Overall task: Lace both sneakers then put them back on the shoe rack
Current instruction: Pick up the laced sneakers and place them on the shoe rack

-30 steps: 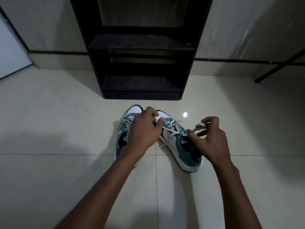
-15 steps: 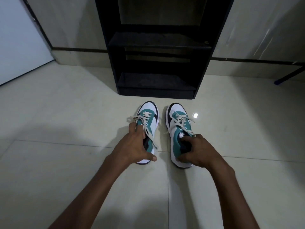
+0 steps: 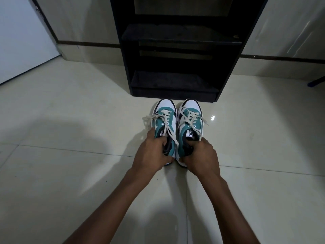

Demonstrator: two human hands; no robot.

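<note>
Two white and teal sneakers with cream laces stand side by side on the tiled floor, toes pointing at the rack. My left hand (image 3: 151, 154) grips the heel collar of the left sneaker (image 3: 165, 113), fingers inside the opening. My right hand (image 3: 200, 155) grips the heel of the right sneaker (image 3: 190, 111) the same way. Both shoes are laced, with loose lace ends hanging over their sides. The black shoe rack (image 3: 175, 80) stands just beyond the toes, its lower shelves bare.
A tiled wall with a dark skirting stripe (image 3: 88, 44) runs behind the rack. A white door (image 3: 21, 41) is at the far left. A dark bar with a blue foot (image 3: 314, 82) reaches in at the right edge. Pale floor tiles surround the shoes.
My hands left the laces and took hold of the sneakers' heels. The two shoes now sit closer together and nearer the rack, and my view has moved towards it.
</note>
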